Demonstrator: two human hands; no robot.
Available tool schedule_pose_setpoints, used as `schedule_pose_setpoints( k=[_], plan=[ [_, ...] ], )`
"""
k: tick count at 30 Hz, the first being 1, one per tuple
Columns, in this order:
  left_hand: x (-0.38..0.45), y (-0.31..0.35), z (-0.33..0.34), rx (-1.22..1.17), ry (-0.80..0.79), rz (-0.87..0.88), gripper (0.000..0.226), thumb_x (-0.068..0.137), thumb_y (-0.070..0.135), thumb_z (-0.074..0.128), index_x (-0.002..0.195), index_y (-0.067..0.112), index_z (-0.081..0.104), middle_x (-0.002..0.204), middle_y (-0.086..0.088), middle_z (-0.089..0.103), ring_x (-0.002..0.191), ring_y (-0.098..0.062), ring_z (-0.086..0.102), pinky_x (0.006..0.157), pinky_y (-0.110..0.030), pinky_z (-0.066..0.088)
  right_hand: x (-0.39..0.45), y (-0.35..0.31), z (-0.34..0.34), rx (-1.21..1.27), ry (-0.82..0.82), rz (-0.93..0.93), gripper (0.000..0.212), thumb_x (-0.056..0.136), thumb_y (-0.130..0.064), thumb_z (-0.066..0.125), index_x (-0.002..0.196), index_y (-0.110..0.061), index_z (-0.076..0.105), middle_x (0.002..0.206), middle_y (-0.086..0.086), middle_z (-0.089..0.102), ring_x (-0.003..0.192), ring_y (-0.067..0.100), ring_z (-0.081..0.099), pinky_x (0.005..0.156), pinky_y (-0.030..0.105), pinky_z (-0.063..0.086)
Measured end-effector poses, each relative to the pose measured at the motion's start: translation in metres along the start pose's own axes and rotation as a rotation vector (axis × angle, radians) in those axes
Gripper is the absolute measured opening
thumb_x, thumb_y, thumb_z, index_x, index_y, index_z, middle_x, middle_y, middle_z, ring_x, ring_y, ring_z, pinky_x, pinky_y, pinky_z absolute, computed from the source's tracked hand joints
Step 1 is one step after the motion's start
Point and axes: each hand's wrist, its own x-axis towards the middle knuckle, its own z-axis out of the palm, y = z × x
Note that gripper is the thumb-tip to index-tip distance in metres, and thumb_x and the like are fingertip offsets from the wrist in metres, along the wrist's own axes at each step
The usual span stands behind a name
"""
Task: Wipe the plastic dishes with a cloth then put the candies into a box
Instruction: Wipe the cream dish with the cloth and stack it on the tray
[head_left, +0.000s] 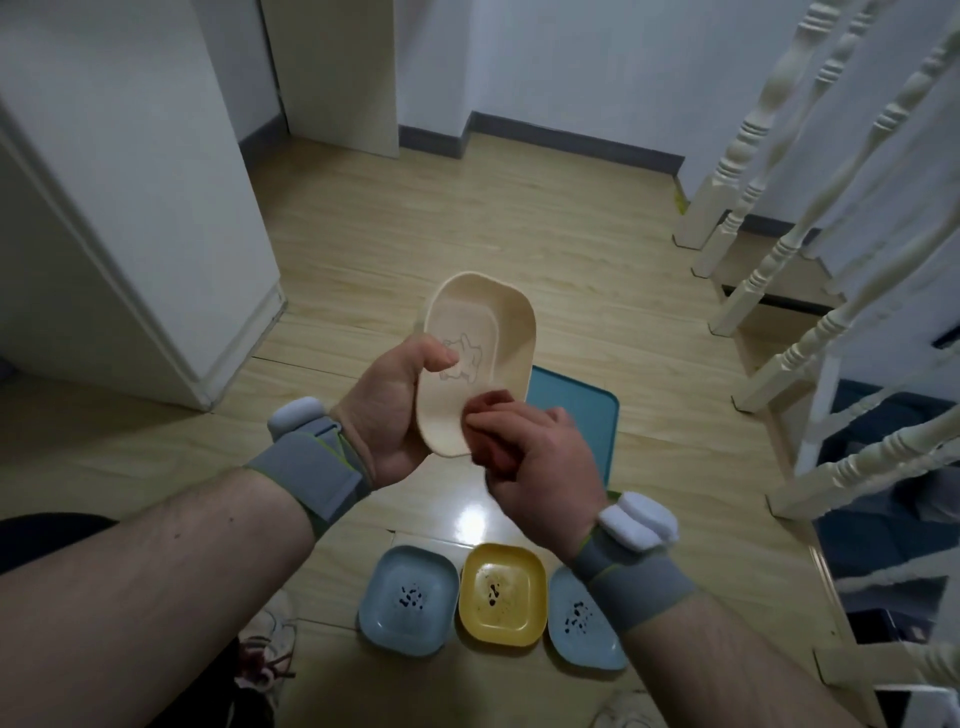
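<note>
My left hand holds a cream plastic dish tilted up at mid-frame, thumb inside on a faint outline drawing. My right hand presses a reddish-brown cloth against the dish's near end. On the floor below lie three dishes in a row: a blue dish with dark spots, a yellow dish with dark marks, and another blue spotted dish partly under my right wrist.
A teal tray lies on the wooden floor behind my hands. White stair balusters rise on the right, and a white cabinet stands on the left. Shoes sit near the bottom edge.
</note>
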Motion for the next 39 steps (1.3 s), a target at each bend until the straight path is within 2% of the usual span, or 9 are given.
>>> schedule_pose_setpoints(
  k=[5, 8, 10, 13, 16, 22, 27, 32, 39],
  plan=[
    [-0.002, 0.008, 0.001, 0.083, 0.025, -0.184, 0.053, 0.072, 0.035, 0.055, 0.116, 0.007, 0.065, 0.115, -0.022, 0.060, 0.104, -0.035, 0.053, 0.103, -0.056, 0.036, -0.010, 0.011, 0.010, -0.240, 0.135, -0.181, 0.029, 0.069, -0.028, 0.075, 0.097, -0.025, 0.070, 0.098, -0.007, 0.071, 0.075, 0.021, 0.051, 0.062, 0.031, 0.043],
    [-0.006, 0.019, 0.001, 0.176, -0.004, -0.173, 0.057, 0.074, 0.051, 0.055, 0.112, 0.012, 0.071, 0.117, -0.024, 0.063, 0.098, -0.035, 0.054, 0.089, -0.050, 0.041, -0.007, 0.002, 0.006, -0.144, 0.167, -0.154, 0.021, 0.071, -0.030, 0.066, 0.090, -0.025, 0.072, 0.091, -0.011, 0.071, 0.075, 0.017, 0.052, 0.063, 0.029, 0.042],
    [-0.008, 0.018, 0.005, 0.247, -0.006, -0.059, 0.056, 0.071, 0.052, 0.058, 0.114, 0.017, 0.067, 0.106, -0.019, 0.063, 0.086, -0.029, 0.056, 0.070, -0.040, 0.044, 0.001, -0.014, -0.005, 0.061, 0.192, -0.013, 0.021, 0.066, -0.027, 0.067, 0.086, -0.027, 0.073, 0.085, -0.022, 0.068, 0.074, 0.002, 0.050, 0.065, 0.022, 0.038],
    [-0.002, 0.001, 0.005, 0.326, 0.047, 0.252, 0.088, 0.059, 0.034, 0.074, 0.137, 0.009, 0.042, 0.099, -0.018, 0.056, 0.085, -0.026, 0.057, 0.066, -0.030, 0.053, 0.009, -0.045, -0.016, 0.347, 0.169, 0.103, 0.026, 0.059, -0.019, 0.071, 0.083, -0.028, 0.073, 0.068, -0.020, 0.061, 0.068, 0.003, 0.055, 0.061, 0.016, 0.043],
    [-0.002, 0.001, 0.006, 0.200, 0.036, 0.278, 0.093, 0.056, 0.025, 0.070, 0.139, 0.004, 0.036, 0.094, -0.017, 0.052, 0.078, -0.028, 0.053, 0.059, -0.031, 0.050, 0.010, -0.054, -0.020, 0.478, 0.042, 0.049, 0.036, 0.061, -0.014, 0.072, 0.093, -0.029, 0.072, 0.082, -0.010, 0.070, 0.076, 0.009, 0.062, 0.070, 0.021, 0.051],
    [-0.010, 0.004, 0.003, -0.060, -0.152, 0.088, 0.056, 0.064, 0.024, 0.057, 0.117, 0.007, 0.062, 0.102, -0.017, 0.061, 0.091, -0.030, 0.061, 0.077, -0.041, 0.053, 0.011, -0.009, -0.014, -0.063, 0.050, -0.023, 0.055, 0.063, -0.009, 0.076, 0.113, -0.029, 0.070, 0.115, -0.010, 0.069, 0.083, 0.021, 0.055, 0.074, 0.032, 0.048],
    [-0.002, 0.002, 0.003, -0.082, -0.021, 0.003, 0.068, 0.056, 0.025, 0.061, 0.120, 0.003, 0.058, 0.111, -0.022, 0.049, 0.103, -0.037, 0.048, 0.102, -0.047, 0.039, -0.003, -0.047, -0.008, 0.144, -0.012, -0.097, 0.055, 0.062, -0.012, 0.073, 0.115, -0.025, 0.069, 0.113, -0.008, 0.068, 0.086, 0.018, 0.057, 0.079, 0.015, 0.037],
    [-0.005, 0.005, 0.001, -0.146, -0.170, 0.059, 0.056, 0.062, 0.023, 0.053, 0.115, 0.008, 0.065, 0.106, -0.017, 0.064, 0.096, -0.033, 0.062, 0.085, -0.044, 0.051, 0.008, -0.013, -0.021, -0.072, -0.048, 0.045, 0.054, 0.063, -0.012, 0.071, 0.115, -0.030, 0.070, 0.111, -0.010, 0.069, 0.086, 0.023, 0.054, 0.074, 0.035, 0.049],
    [-0.002, 0.002, -0.002, -0.166, -0.134, 0.057, 0.053, 0.056, 0.024, 0.060, 0.106, 0.007, 0.070, 0.099, -0.016, 0.064, 0.091, -0.030, 0.063, 0.084, -0.038, 0.052, 0.000, -0.051, -0.025, 0.156, -0.143, -0.013, 0.054, 0.063, -0.019, 0.066, 0.116, -0.029, 0.069, 0.114, -0.008, 0.068, 0.098, 0.020, 0.059, 0.086, 0.030, 0.048]
  ],
)
